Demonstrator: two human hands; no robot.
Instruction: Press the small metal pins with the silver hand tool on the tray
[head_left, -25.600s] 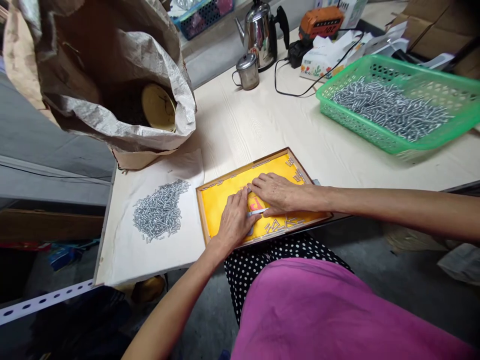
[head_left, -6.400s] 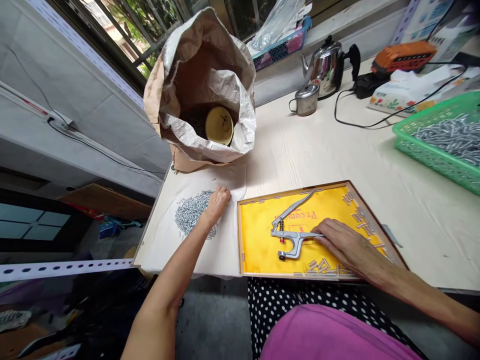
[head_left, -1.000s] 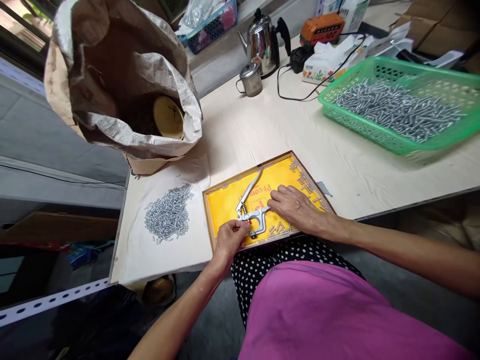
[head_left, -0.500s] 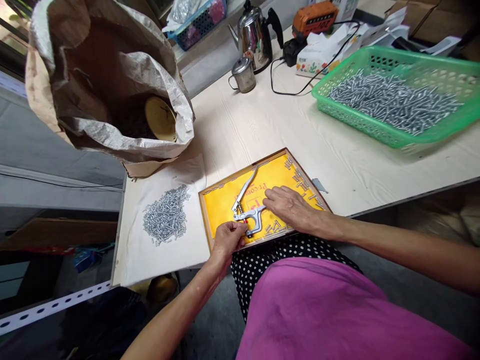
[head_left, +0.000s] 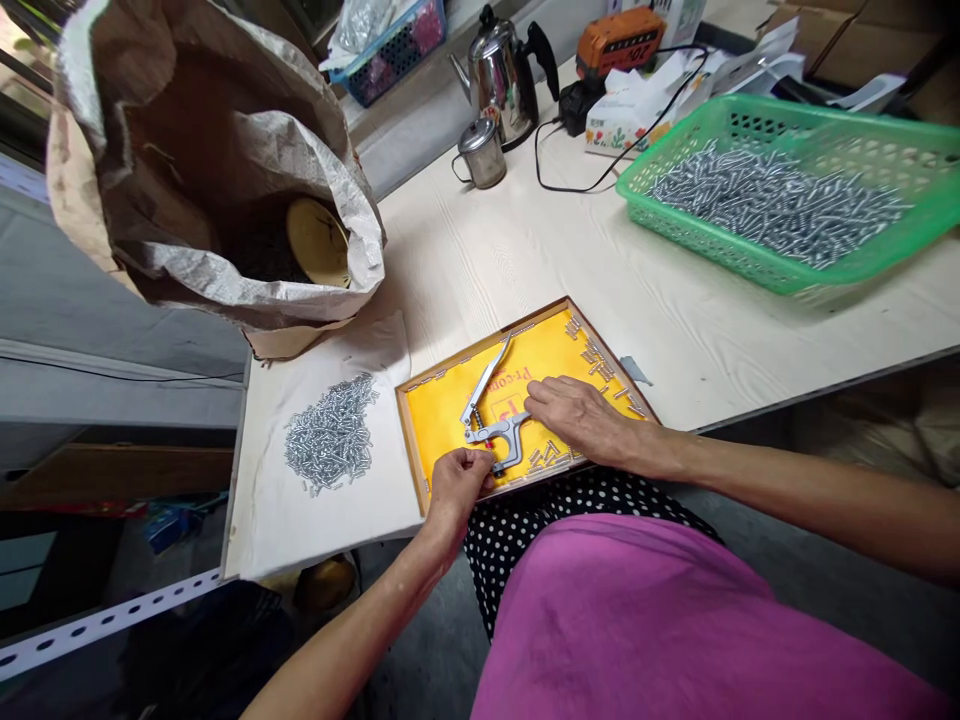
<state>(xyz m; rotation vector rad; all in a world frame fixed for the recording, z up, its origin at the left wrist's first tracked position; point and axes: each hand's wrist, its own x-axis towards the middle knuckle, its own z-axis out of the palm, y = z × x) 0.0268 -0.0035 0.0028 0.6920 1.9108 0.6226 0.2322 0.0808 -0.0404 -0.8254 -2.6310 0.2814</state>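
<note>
My right hand (head_left: pixel 574 412) is wrapped round one handle of silver snap-fastener pliers (head_left: pixel 512 435). The pliers' other handle points up and away, so the tool is spread apart. By the jaw, my left hand (head_left: pixel 459 482) has thumb and forefinger pressed together; what sits between them is too small to make out. Beneath both hands lies a shallow tray (head_left: pixel 411 430) with a yellow lining and red print. Small metal pins (head_left: pixel 551 458) lie loose along its near side, and more line its right edge.
Left of the tray, a heap of small metal pieces (head_left: pixel 330 435) rests on white cloth. Behind it stands a large open sack (head_left: pixel 315 305) with a yellow bowl inside. A green basket (head_left: pixel 720 250) of metal pins is at right. A kettle (head_left: pixel 504 85) and lidded metal cup (head_left: pixel 484 165) stand farther back.
The whole view has shifted slightly. Both hands and the pliers keep nearly the same place; my left fingers have drawn marginally in at the jaw.
</note>
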